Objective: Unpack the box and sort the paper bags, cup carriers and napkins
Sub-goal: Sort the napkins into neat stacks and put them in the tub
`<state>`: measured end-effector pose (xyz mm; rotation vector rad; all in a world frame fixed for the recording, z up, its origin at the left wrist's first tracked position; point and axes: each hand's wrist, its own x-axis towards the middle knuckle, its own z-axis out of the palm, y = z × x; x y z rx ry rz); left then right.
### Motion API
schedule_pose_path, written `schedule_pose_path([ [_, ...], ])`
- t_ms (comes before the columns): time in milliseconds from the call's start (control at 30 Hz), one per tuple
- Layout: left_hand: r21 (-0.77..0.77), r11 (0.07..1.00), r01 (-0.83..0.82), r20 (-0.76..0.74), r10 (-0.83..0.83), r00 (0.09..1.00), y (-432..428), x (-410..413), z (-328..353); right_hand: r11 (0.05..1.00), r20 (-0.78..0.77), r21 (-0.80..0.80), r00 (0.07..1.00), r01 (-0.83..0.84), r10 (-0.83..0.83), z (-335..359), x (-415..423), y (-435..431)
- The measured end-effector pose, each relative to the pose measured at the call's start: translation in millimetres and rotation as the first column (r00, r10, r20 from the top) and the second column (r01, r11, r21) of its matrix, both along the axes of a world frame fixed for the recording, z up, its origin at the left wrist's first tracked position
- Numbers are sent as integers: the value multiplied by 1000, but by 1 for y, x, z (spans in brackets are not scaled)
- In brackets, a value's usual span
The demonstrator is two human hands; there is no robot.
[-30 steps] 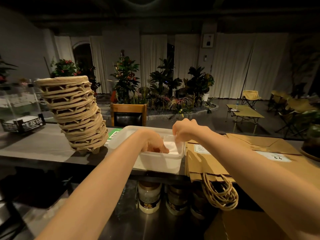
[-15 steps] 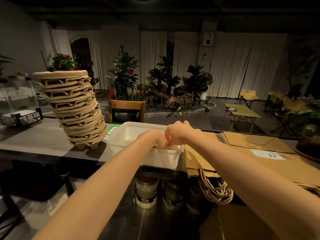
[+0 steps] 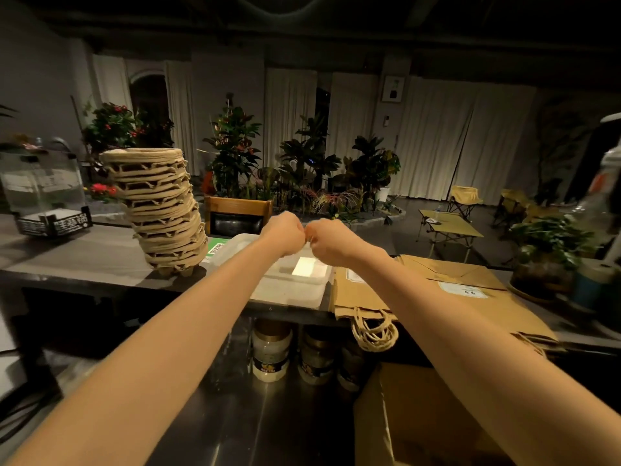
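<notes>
My left hand (image 3: 285, 233) and my right hand (image 3: 327, 242) are both curled into fists, knuckles touching, just above a white plastic tub (image 3: 289, 297) on the counter. Whether they pinch anything is hidden from this side. A white stack of napkins (image 3: 307, 265) lies in the tub under them. A tall leaning stack of pulp cup carriers (image 3: 161, 210) stands left of the tub. Flat brown paper bags (image 3: 420, 284) lie right of it, their twine handles (image 3: 373, 331) hanging over the counter's edge.
An open cardboard box (image 3: 420, 415) sits low at the right, below the counter. Jars (image 3: 270, 351) stand on the shelf under the tub. A glass case (image 3: 40, 186) is at the far left, with a potted plant (image 3: 547, 240) and a bottle (image 3: 605, 196) at the far right.
Both hands have come up out of the tub and met above it, fists together. The napkin stack in the tub now shows beneath them.
</notes>
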<state>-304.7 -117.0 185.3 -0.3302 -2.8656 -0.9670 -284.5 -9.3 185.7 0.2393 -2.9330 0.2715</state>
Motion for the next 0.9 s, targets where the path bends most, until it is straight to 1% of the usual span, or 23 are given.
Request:
schedule_pose_path([
  [33,113,994,12,-8,-12,1000,-3,13,3,996,-38,-88,999,-13,10,4,15,-2],
  [100,307,951,41,-42,-30,999,-10,44,8,969,-115,-245,993,-43,16,8,48,-6],
  [167,448,892,61,-79,-28,996,-14,78,9,931,-172,-357,985,-72,10,6,83,-11],
  [233,560,823,94,-86,-55,995,-18,114,1,884,-223,-454,975,-112,8,-1,118,-15],
  [300,650,753,102,-65,-79,995,-23,148,-13,847,-267,-509,964,-151,11,-11,152,-18],
  [400,762,645,67,-44,-52,998,-29,191,-45,833,-321,-515,947,-201,30,-39,199,-19],
  [467,795,606,34,-27,-21,999,-31,216,-70,813,-312,-546,950,-202,26,-64,225,-19],
  [567,797,604,4,-1,-5,1000,-29,250,-117,792,-295,-579,955,-196,21,-108,257,-14],
  [633,799,600,-24,19,14,1000,-25,270,-151,801,-279,-569,960,-189,28,-142,277,-7],
  [800,771,634,-60,28,60,998,-11,311,-233,841,-202,-506,975,-189,98,-239,323,18],
  [900,774,631,-46,8,62,998,-8,329,-268,856,-224,-458,962,-242,153,-285,344,29],
])
